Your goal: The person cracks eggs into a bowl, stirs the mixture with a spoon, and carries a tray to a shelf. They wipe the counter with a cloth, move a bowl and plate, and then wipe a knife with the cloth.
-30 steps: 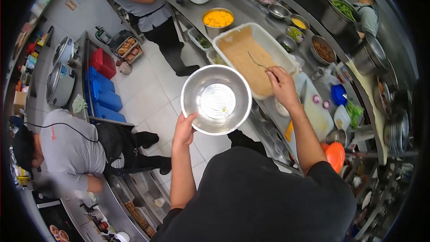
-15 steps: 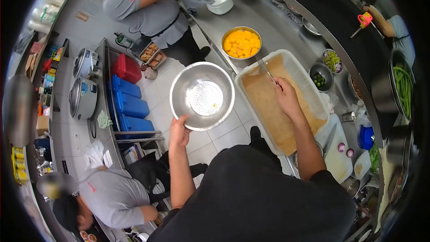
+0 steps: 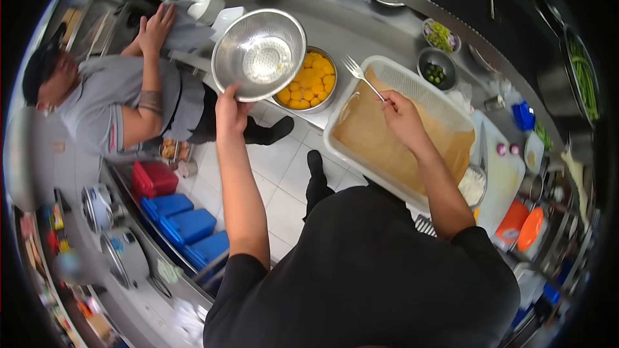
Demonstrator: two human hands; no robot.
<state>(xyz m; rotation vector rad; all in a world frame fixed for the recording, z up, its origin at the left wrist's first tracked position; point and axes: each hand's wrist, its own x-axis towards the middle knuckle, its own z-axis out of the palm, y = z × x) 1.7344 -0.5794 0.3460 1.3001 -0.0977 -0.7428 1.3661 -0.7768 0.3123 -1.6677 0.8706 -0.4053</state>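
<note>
My left hand (image 3: 231, 111) grips the rim of a metal colander (image 3: 260, 58), tilted so that its perforated inside shows. The colander partly covers a steel bowl of egg yolks (image 3: 314, 82) on the counter. In my right hand (image 3: 401, 116) is a fork (image 3: 363, 75), its tines pointing up and to the left. The fork is over the far left end of a white perforated basket (image 3: 422, 69) lined with brown paper (image 3: 380, 132). A few yellow bits cling to the colander's inside.
A co-worker (image 3: 138, 100) stands at the left by white bowls (image 3: 206, 8). Along the counter's back are a bowl of dark green pieces (image 3: 437, 69) and a bowl of chopped greens and onion (image 3: 441, 34). A cutting board (image 3: 500, 174) with a knife lies at right. Blue bins (image 3: 191, 225) stand lower left.
The view has turned. My left hand has carried the colander from over the floor to beside and partly over the yolk bowl. The fork, still in my right hand, has become clearly visible.
</note>
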